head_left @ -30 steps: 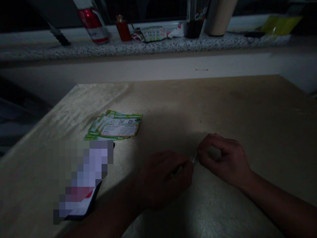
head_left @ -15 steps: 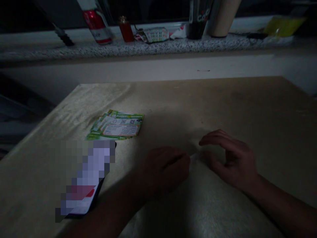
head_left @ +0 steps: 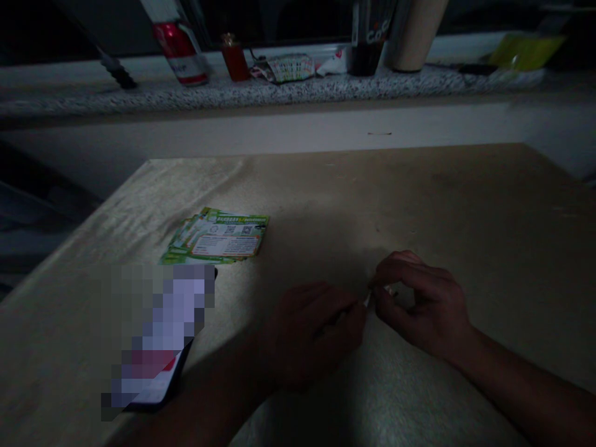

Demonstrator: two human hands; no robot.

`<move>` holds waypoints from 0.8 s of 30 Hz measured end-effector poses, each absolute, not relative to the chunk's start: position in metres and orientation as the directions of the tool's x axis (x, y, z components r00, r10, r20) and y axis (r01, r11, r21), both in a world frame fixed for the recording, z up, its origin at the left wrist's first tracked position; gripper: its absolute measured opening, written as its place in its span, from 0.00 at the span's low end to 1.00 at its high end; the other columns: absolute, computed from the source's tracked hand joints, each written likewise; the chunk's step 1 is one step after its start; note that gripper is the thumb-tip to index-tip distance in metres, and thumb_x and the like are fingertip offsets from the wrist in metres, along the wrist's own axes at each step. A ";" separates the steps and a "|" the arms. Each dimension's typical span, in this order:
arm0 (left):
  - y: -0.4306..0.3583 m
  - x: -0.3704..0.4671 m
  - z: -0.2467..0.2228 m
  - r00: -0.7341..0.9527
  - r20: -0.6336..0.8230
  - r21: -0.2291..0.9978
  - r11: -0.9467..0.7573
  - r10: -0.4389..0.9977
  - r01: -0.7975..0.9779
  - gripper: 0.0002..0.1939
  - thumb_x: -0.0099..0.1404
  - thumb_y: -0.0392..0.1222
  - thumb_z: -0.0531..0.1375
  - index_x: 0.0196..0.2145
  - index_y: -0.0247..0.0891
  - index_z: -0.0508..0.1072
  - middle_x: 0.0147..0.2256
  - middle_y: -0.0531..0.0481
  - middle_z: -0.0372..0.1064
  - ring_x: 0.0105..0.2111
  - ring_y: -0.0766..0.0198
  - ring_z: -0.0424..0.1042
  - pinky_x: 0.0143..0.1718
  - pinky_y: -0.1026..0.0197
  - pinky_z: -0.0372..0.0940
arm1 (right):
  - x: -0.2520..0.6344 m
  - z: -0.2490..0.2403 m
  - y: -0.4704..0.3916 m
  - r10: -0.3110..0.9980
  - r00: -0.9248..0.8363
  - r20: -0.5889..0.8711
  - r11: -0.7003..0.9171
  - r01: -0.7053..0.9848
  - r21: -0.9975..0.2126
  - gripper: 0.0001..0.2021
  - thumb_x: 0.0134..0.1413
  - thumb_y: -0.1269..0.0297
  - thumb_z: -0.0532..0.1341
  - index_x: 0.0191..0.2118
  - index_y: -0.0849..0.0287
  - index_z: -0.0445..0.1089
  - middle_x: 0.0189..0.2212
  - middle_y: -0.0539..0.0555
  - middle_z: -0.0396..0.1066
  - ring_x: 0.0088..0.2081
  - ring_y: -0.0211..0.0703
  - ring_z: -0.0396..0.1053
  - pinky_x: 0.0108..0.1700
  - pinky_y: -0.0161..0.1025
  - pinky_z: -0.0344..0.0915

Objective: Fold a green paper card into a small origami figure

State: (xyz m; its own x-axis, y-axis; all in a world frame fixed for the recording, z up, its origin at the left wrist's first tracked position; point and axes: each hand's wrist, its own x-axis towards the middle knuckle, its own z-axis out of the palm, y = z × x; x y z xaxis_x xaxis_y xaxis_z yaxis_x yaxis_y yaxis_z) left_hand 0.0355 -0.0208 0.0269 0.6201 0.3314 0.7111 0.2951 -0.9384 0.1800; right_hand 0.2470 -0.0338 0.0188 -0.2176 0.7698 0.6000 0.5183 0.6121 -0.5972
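My left hand (head_left: 319,332) is closed, thumb and fingers pinched together over the middle of the table. A small thin white piece (head_left: 367,299) sticks out from its fingertips; its kind is too dark and small to tell. My right hand (head_left: 421,298) faces it, thumb and forefinger curled together in a pinch at the tip of that piece. Whatever lies between the right fingertips is mostly hidden. Through the loop of the right fingers a tiny pale and dark bit (head_left: 391,290) shows, too small to name.
On the beige table (head_left: 298,192) a stack of green and white leaflets (head_left: 228,239) lies left of my hands. Nearer is a lit phone (head_left: 162,366), its screen partly blurred. A red can (head_left: 179,53), an orange bottle (head_left: 236,59) and a dark glass (head_left: 367,43) stand on the granite sill (head_left: 279,93).
My right hand has moved slightly left and its thumb and forefinger have closed at the white piece. My left hand has shifted a little right, bringing the hands together.
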 end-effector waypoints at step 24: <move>-0.015 0.038 0.017 0.542 0.529 0.592 -0.741 0.653 0.316 0.01 0.67 0.34 0.60 0.37 0.36 0.72 0.29 0.53 0.73 0.26 0.69 0.72 0.30 0.67 0.66 | 0.247 0.014 -0.031 0.699 -0.291 0.653 0.712 0.360 -0.602 0.09 0.53 0.79 0.65 0.38 0.58 0.75 0.27 0.52 0.76 0.30 0.44 0.73 0.36 0.47 0.68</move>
